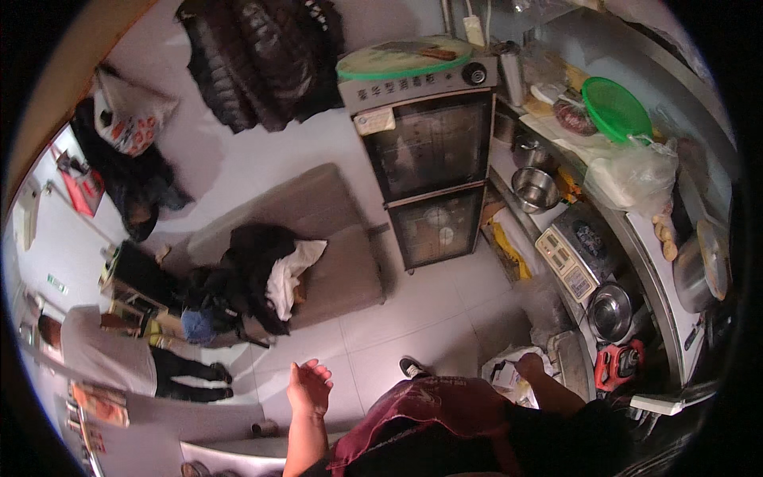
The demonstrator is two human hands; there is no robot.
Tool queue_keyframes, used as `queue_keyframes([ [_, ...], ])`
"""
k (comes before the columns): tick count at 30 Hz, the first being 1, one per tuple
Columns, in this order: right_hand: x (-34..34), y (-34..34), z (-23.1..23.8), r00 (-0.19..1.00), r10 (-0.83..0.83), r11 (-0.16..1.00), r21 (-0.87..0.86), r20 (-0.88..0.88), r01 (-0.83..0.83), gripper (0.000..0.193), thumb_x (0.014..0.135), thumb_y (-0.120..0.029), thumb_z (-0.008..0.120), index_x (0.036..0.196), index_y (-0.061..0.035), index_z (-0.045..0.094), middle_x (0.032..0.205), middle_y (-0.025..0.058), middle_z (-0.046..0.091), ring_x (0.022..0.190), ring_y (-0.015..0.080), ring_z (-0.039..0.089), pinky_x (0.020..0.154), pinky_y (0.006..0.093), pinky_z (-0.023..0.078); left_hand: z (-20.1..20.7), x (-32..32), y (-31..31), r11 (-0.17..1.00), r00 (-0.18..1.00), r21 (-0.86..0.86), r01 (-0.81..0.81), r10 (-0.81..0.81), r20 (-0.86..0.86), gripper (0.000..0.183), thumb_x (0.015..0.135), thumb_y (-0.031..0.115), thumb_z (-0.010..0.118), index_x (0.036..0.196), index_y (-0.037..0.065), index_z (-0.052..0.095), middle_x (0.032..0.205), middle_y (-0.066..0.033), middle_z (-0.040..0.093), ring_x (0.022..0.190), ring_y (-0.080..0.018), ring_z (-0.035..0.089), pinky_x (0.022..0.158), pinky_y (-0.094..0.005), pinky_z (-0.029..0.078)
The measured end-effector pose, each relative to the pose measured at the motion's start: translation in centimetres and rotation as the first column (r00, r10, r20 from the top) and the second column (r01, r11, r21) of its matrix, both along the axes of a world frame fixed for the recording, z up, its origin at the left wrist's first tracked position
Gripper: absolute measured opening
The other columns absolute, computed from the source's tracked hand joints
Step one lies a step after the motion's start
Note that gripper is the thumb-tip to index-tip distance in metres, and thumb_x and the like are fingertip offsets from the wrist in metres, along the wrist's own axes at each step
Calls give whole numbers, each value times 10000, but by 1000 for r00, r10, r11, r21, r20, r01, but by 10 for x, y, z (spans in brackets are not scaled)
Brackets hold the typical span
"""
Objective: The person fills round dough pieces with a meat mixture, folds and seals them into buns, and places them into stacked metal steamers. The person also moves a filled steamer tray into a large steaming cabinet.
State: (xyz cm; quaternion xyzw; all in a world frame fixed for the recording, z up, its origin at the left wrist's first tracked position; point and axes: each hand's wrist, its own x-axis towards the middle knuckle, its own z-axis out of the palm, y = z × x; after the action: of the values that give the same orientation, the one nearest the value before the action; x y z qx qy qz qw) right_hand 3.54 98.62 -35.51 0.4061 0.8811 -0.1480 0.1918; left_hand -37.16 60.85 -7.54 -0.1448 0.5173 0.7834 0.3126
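My left hand [311,389] is held out over the tiled floor, palm up, its fingers loosely bent and apart, with nothing in it. My right hand [532,367] is low on the right, rounded and in shadow. Its fingers do not show well enough to tell what they do. Just beside it, lower down, is a white lined bin or bag [509,375] with crumpled papers; I cannot tell whether the hand touches it. A dark red apron [429,413] covers my front, and one dark shoe [412,367] shows below.
Along the right runs a counter with a scale [568,258], metal bowls [535,189], a red portable stove [618,366] and a green basket [616,109]. Ahead stand a glass-door cabinet [433,147] and a grey sofa [342,238] with clothes. Another person [111,350] stands at left.
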Motion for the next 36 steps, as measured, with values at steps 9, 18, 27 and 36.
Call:
queue_keyframes([
  [9,-30,66,-8,985,-50,920,376,-167,110,159,698,-181,612,707,-43,690,793,178,658,791,338,645,678,452,520,32,-138,190,936,936,69,346,-340,-86,517,961,534,400,1003,59,599,818,-77,636,753,-219,595,655,-341,430],
  [18,-260,299,258,532,-183,905,70,-826,420,357,860,-372,633,842,-17,597,807,206,603,775,397,591,679,472,458,22,-149,243,970,972,99,220,-209,-108,479,949,530,430,983,93,623,836,-68,642,773,-222,592,660,-338,420],
  [27,-442,426,471,564,89,789,404,-821,464,545,769,-437,700,1081,-24,530,983,204,644,913,399,627,814,455,508,-10,-101,240,994,996,74,-77,80,-38,478,949,552,386,987,136,617,799,-27,619,758,-205,551,676,-363,369],
  [36,-439,458,458,268,-93,880,47,-959,473,569,750,-557,694,883,-18,565,845,197,652,859,370,630,751,418,482,-5,-82,277,981,980,15,-193,194,-38,466,945,545,400,1000,134,614,804,-13,630,745,-199,556,663,-358,369],
])
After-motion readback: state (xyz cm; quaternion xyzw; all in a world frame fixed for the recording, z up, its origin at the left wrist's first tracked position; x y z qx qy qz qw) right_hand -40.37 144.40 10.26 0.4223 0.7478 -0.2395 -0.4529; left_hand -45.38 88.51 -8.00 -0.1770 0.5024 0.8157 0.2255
